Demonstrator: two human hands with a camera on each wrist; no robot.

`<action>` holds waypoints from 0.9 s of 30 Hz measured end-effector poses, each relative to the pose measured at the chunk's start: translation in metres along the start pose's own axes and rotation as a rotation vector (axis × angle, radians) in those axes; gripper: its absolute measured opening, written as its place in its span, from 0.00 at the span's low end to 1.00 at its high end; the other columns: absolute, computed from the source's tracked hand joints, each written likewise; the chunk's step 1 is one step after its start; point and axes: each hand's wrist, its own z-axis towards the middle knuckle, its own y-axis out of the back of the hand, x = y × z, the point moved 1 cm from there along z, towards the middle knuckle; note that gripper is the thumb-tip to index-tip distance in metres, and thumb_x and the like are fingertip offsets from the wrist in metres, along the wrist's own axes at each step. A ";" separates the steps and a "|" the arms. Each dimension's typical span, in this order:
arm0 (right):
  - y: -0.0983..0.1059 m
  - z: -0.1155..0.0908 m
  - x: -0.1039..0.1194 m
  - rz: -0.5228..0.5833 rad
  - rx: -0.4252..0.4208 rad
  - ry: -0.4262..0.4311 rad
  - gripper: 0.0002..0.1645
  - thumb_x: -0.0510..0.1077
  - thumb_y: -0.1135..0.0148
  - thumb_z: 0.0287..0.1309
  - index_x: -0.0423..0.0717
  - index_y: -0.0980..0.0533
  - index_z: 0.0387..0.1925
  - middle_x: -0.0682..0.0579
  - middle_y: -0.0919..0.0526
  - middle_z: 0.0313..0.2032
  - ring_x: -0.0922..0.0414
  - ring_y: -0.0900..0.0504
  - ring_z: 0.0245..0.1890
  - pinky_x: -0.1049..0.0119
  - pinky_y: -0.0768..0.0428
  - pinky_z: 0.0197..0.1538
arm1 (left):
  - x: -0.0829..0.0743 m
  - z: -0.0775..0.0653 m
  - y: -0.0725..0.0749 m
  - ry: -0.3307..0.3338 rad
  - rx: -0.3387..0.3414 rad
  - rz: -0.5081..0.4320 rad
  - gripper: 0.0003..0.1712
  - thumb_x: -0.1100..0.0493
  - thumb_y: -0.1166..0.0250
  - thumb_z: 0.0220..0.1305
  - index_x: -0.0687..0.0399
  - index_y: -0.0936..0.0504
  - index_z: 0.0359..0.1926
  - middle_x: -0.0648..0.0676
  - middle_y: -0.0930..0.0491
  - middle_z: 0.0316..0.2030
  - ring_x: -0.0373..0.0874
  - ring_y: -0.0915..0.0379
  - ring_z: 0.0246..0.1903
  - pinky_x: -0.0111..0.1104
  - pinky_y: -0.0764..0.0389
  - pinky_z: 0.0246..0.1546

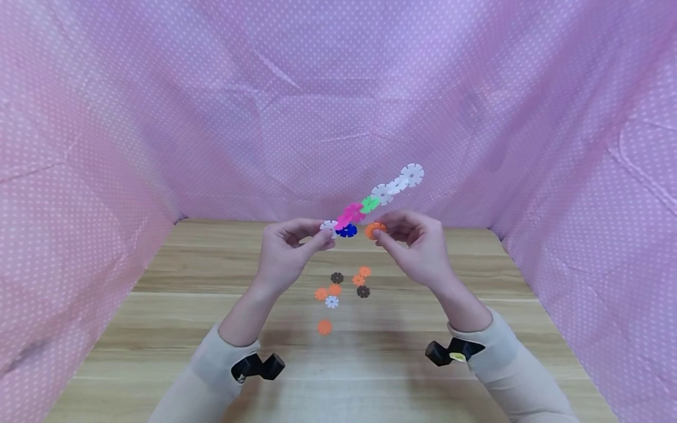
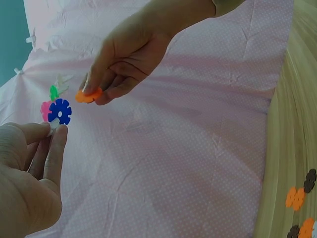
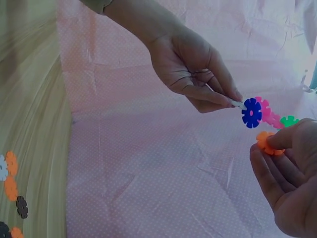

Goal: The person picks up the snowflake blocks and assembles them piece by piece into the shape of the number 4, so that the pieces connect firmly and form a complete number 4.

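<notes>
My left hand (image 1: 285, 249) pinches a white notched disc (image 1: 328, 228) at the near end of a chain of linked snowflake discs. From it the chain runs up and to the right: pink discs (image 1: 350, 215), a green disc (image 1: 370, 204), then several white discs (image 1: 383, 194). A blue disc (image 2: 60, 112) is joined beside the white one and faces the right hand. Between thumb and fingers my right hand (image 1: 418, 247) holds an orange disc (image 1: 375, 230), a short gap away from the blue disc. Both hands are raised above the table.
On the wooden table (image 1: 211, 311) below lie loose discs: several orange ones (image 1: 324, 327), two dark brown ones (image 1: 363, 291) and a white one (image 1: 331, 302). Pink dotted cloth (image 1: 338, 106) hangs behind and along both sides.
</notes>
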 end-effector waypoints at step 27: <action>-0.005 0.000 0.003 0.178 0.010 -0.013 0.12 0.22 0.31 0.59 0.23 0.20 0.44 0.60 0.08 0.37 0.60 0.07 0.35 0.61 0.04 0.42 | 0.002 -0.002 -0.007 -0.020 0.004 -0.011 0.10 0.78 0.32 0.64 0.85 0.18 0.45 0.45 0.08 0.34 0.38 0.10 0.33 0.41 0.04 0.42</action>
